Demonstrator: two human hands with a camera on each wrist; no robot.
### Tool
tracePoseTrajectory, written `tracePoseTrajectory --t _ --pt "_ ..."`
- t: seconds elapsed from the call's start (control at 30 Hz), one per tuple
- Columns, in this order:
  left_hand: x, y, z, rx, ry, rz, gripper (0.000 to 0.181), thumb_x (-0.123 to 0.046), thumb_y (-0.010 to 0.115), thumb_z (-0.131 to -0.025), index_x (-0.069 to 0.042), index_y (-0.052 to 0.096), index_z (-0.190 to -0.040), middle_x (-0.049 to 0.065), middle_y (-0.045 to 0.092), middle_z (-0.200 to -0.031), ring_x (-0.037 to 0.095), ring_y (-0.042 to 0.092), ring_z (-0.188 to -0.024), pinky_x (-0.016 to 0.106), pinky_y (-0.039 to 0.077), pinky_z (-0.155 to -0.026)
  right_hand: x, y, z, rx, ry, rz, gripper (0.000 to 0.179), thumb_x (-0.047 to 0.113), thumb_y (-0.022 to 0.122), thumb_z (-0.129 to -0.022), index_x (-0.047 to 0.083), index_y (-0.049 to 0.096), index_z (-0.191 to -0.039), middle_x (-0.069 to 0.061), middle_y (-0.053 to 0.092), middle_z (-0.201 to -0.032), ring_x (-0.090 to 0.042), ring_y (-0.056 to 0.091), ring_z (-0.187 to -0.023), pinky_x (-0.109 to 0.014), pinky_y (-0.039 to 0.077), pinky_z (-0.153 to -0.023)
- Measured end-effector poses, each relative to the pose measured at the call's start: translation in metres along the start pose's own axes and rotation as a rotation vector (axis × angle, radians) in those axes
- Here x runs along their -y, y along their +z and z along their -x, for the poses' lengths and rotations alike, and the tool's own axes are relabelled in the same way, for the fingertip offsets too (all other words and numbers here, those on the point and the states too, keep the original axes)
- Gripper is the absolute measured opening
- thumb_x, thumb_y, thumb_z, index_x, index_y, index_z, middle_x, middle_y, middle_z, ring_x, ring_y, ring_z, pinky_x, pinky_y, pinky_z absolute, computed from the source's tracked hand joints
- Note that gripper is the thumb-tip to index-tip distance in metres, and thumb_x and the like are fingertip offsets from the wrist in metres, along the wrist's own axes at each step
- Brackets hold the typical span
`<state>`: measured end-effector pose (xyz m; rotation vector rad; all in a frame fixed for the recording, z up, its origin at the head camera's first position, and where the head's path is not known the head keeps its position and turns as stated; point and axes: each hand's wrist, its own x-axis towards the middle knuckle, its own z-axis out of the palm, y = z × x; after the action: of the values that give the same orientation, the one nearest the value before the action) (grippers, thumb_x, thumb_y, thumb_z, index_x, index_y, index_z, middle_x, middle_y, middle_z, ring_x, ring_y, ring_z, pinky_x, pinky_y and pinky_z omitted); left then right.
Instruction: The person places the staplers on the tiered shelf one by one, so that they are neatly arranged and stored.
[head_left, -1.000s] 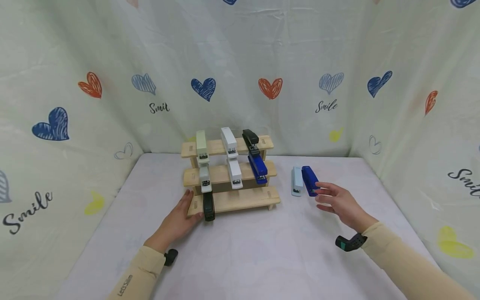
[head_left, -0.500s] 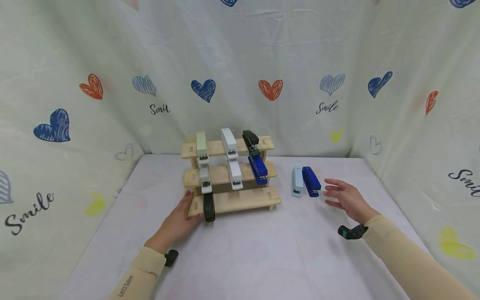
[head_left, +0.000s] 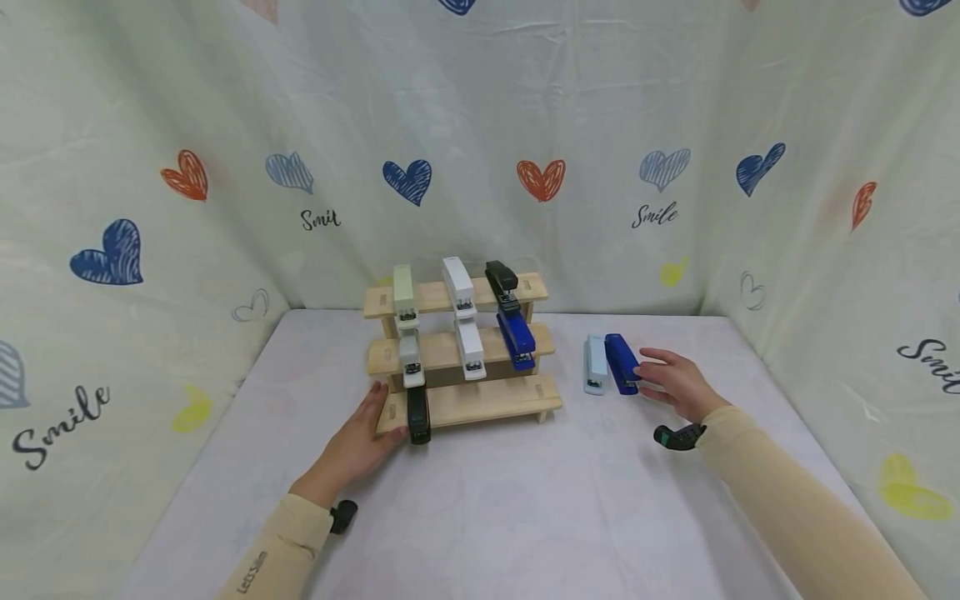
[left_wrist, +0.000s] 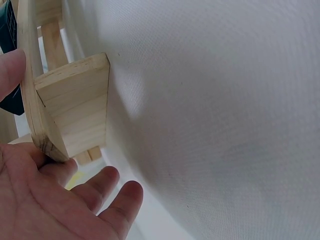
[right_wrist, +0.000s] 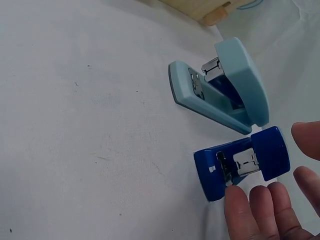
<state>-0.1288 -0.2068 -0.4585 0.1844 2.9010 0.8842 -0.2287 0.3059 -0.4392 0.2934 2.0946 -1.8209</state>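
Observation:
My left hand holds the left end of a three-tier wooden rack at its lowest shelf. The left wrist view shows the thumb on the board and a finger against its end. On the rack's lowest tier, beside that thumb, sits a black stapler. To the right, my right hand is beside a dark blue stapler on the table, fingers loosely bent. In the right wrist view a fingertip overlaps the blue stapler's base; contact is unclear. A light blue stapler lies close alongside.
The upper tiers carry a pale green stapler, white staplers, a grey-green one, a black one and a blue one. A heart-printed curtain surrounds the table behind and at both sides.
My right hand first drew back to the right from the dark blue stapler, then came left to its side again. The left hand and the staplers stay where they were.

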Motion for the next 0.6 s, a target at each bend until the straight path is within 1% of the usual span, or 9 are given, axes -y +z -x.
tracePoseTrajectory --t 0.13,0.2,0.37,0.6 --pt "0.000 0.000 0.000 -0.001 0.001 -0.004 0.084 -0.038 0.059 -0.100 0.005 0.015 -0.157 0.024 0.011 -0.162 0.044 0.019 -0.145 0.058 0.025 -0.113 -0.003 0.002 -0.010 -0.016 0.030 -0.028 0.070 0.015 0.059 -0.102 0.008 0.021 -0.160 -0.027 0.015 -0.160 -0.041 0.030 -0.142 -0.047 0.036 -0.109" --pt "-0.001 0.001 0.000 -0.002 0.005 -0.003 0.084 -0.038 0.059 -0.100 0.005 0.015 -0.157 0.025 0.012 -0.162 0.045 0.019 -0.145 0.058 0.025 -0.113 -0.003 0.003 -0.012 -0.014 0.037 -0.044 0.070 0.015 0.059 -0.102 0.009 0.020 -0.160 -0.028 0.013 -0.161 -0.042 0.029 -0.142 -0.047 0.035 -0.109" --pt "-0.001 0.001 -0.001 -0.003 0.007 -0.001 0.084 -0.039 0.060 -0.100 0.005 0.016 -0.157 0.025 0.012 -0.162 0.045 0.020 -0.145 0.058 0.026 -0.113 -0.002 0.005 -0.015 0.014 0.043 -0.073 0.071 0.011 0.058 -0.101 0.012 0.019 -0.160 -0.026 0.011 -0.162 -0.043 0.025 -0.143 -0.046 0.036 -0.110" --pt "-0.002 0.000 -0.001 0.002 0.003 0.005 0.084 -0.039 0.060 -0.100 0.004 0.015 -0.157 0.024 0.012 -0.163 0.045 0.019 -0.145 0.058 0.026 -0.113 -0.005 0.004 -0.018 0.044 0.016 -0.103 0.069 0.004 0.054 -0.102 0.015 0.019 -0.161 -0.025 0.009 -0.163 -0.044 0.022 -0.144 -0.047 0.035 -0.109"
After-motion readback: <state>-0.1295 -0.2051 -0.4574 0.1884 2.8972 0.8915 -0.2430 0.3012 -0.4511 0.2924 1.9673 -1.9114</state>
